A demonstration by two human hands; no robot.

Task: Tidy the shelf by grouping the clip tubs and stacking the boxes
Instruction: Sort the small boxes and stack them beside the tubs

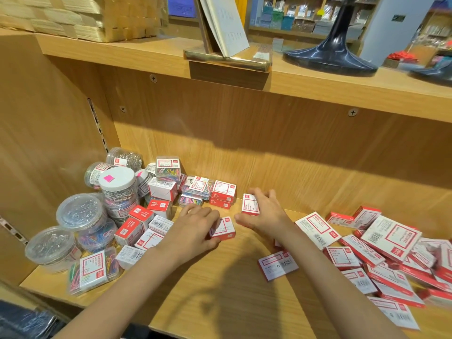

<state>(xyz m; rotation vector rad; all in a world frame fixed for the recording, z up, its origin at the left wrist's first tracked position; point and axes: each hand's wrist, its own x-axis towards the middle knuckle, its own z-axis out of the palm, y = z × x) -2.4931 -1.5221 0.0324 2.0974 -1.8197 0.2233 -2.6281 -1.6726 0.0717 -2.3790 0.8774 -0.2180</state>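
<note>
Boxes (381, 255) scattered right, clip tubs (80, 211) clustered left of hands

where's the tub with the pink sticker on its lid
In the head view the tub with the pink sticker stands at the left of the shelf, upright among the other clip tubs, just left of the small red and white boxes.

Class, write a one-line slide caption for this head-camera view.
Left hand and right hand each grip a small red-and-white box on the wooden shelf.
</note>
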